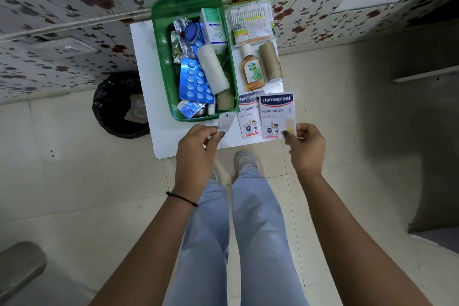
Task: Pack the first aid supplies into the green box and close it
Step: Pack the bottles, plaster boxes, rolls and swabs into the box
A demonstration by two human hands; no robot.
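Note:
The green box [162, 57] stands open on a white table [142, 69], its lid up against the wall. Inside lie blue pill strips [196, 82], a white gauze roll [212, 68], an Optibex carton [213, 28] and foil packs. My left hand [198, 146] pinches a small white sachet [226, 123] just in front of the box. My right hand [306, 146] grips the lower corner of a Hansaplast plaster pack [277, 114]. A second Hansaplast pack [248, 117] lies beside it. A Dettol bottle [252, 69], a brown bandage roll [270, 61] and a cotton bud pack [252, 23] lie right of the box.
A black-lined waste bin [119, 104] stands on the floor left of the table. The floral-papered wall [74, 7] runs directly behind the table. My legs and a shoe [244, 161] are at the table's front edge. Tiled floor lies to both sides.

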